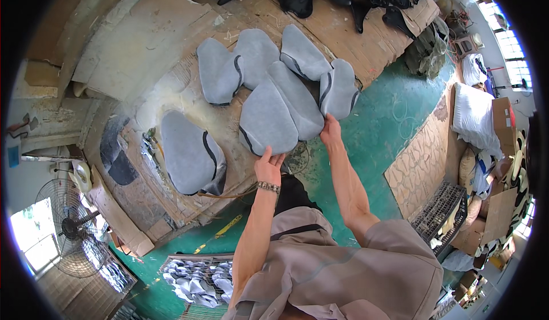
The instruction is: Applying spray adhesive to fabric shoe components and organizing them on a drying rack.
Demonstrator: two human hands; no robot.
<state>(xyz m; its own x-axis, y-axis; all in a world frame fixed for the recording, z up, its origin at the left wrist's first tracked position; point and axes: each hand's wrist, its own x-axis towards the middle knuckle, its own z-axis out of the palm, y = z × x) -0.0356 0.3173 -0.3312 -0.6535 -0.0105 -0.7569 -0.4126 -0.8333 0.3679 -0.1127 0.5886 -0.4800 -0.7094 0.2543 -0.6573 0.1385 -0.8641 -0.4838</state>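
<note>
Several grey, felt-like saddle pads with black edging lie grouped on the cardboard-covered bench. My left hand (271, 166) has its thumb on the near edge of the front saddle pad (267, 120), with the fingers curled under the rim. Behind and partly beneath that one leans a longer saddle pad (303, 106). My right hand (330, 132) pinches the lower end of the rightmost saddle pad (340, 88), close beside the longer one; its fingertips are partly hidden. Apart from the group, a further saddle pad (186, 151) sits at the left, above a worn fixture.
Black saddle shells (297, 3) are heaped on the far side of the bench. A fan (71, 226) stands at the left. A rack of grey pieces (197, 280) is low on the left, and a black crate (440, 211) with cartons and sacks lines the right.
</note>
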